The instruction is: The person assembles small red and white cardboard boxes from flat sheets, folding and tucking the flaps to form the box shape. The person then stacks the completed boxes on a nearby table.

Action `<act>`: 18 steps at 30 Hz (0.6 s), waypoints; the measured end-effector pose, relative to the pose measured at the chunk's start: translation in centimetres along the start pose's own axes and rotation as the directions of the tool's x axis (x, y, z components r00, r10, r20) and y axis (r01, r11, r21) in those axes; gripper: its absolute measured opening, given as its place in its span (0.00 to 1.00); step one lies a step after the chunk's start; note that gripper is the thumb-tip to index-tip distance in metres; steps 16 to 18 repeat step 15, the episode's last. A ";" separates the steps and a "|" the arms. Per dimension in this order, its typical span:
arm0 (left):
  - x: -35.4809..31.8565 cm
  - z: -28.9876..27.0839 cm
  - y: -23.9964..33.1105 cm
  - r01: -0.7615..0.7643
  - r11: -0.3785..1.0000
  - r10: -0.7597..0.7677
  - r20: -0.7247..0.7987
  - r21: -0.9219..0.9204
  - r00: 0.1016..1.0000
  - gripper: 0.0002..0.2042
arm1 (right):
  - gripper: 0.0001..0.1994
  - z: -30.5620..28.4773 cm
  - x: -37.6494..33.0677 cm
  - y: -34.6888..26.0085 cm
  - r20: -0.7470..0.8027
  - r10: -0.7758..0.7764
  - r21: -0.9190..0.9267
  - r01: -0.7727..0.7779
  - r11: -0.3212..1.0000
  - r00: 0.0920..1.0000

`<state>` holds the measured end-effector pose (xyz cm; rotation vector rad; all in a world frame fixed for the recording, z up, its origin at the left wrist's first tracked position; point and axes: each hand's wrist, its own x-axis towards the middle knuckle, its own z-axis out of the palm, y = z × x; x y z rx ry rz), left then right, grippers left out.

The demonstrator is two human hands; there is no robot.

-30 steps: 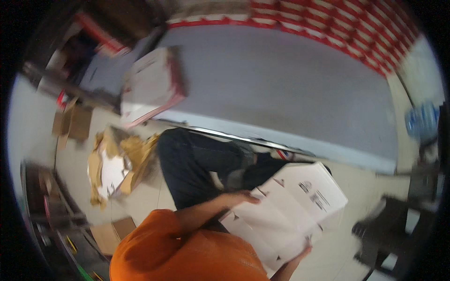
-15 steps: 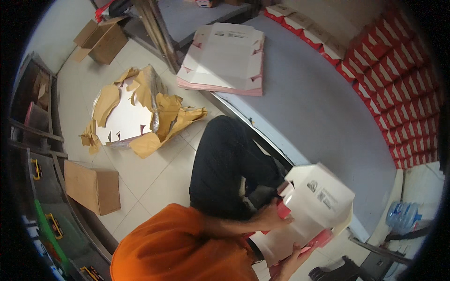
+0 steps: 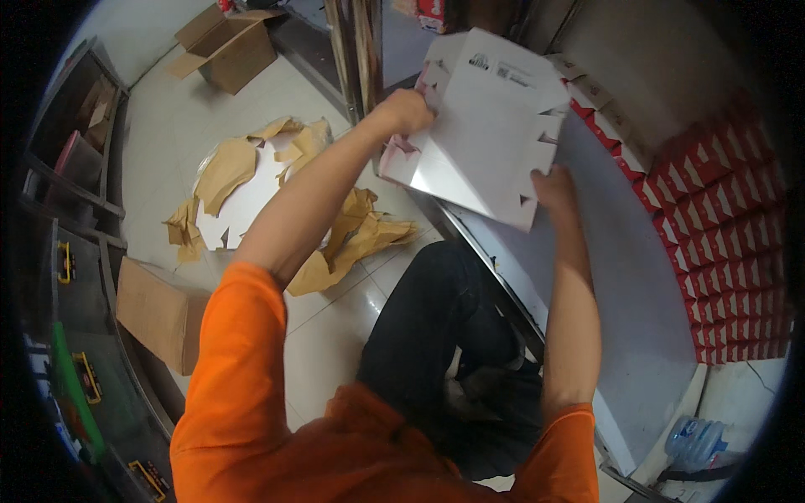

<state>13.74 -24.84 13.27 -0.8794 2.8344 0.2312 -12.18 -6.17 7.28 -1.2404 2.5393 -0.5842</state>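
A flat white box blank (image 3: 490,126) with notched, folded-looking side flaps and small dark print near its far end lies between my outstretched hands, above the grey tabletop. My left hand (image 3: 406,112) is closed on its left edge, with the fingertips partly hidden. On the opposite edge, my right hand (image 3: 553,188) pinches the card near a notch. Pinkish undersides show along the left side. Whether other blanks lie directly beneath it I cannot tell.
Red-and-white boxes (image 3: 721,226) stand stacked along the right of the grey table (image 3: 625,293). On the tiled floor at left, torn brown paper (image 3: 226,172) surrounds more white card. Two cardboard cartons (image 3: 239,63) (image 3: 159,310) and a water bottle (image 3: 698,443) stand around.
Both hands have moved from low at the right, where they held a blank near my lap, up and forward to the table's far left. They now grip a blank where the stack lay.
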 end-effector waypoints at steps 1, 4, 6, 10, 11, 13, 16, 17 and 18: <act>1.0 2.9 -1.8 -0.145 0.888 0.068 0.186 0.437 0.980 0.25 | 0.20 1.8 -0.7 -0.3 -0.031 -0.031 0.006 0.032 0.999 0.999; -1.8 8.1 -2.3 0.267 0.940 -0.316 -0.249 -0.213 0.915 0.21 | 0.20 4.3 -6.0 0.2 -0.166 -0.133 0.008 0.136 0.991 0.977; -10.0 8.3 -3.6 0.107 0.851 -0.311 -0.330 -0.514 0.891 0.17 | 0.21 2.5 -10.9 2.2 -0.089 -0.214 -0.097 0.205 0.974 0.973; -24.5 13.8 -9.1 0.229 0.818 -0.475 -0.395 -0.527 0.787 0.16 | 0.18 3.7 -21.1 10.5 -0.251 -0.099 0.170 0.144 0.975 0.963; -27.0 15.7 -9.7 0.264 0.846 -0.453 -0.363 -0.464 0.814 0.18 | 0.17 4.0 -23.2 12.6 -0.185 -0.032 0.205 0.071 0.976 0.982; -29.9 17.1 -9.3 0.287 0.887 -0.408 -0.325 -0.362 0.853 0.24 | 0.17 4.0 -25.8 15.0 -0.090 0.026 0.250 -0.003 0.968 0.996; -32.4 18.1 -8.5 0.261 0.922 -0.349 -0.322 -0.287 0.880 0.30 | 0.17 4.2 -28.1 15.4 -0.047 0.014 0.283 0.000 0.959 0.999; -32.4 18.1 -8.5 0.261 0.922 -0.349 -0.322 -0.287 0.880 0.30 | 0.17 4.2 -28.1 15.4 -0.047 0.014 0.283 0.000 0.959 0.999; -32.4 18.1 -8.5 0.261 0.922 -0.349 -0.322 -0.287 0.880 0.30 | 0.17 4.2 -28.1 15.4 -0.047 0.014 0.283 0.000 0.959 0.999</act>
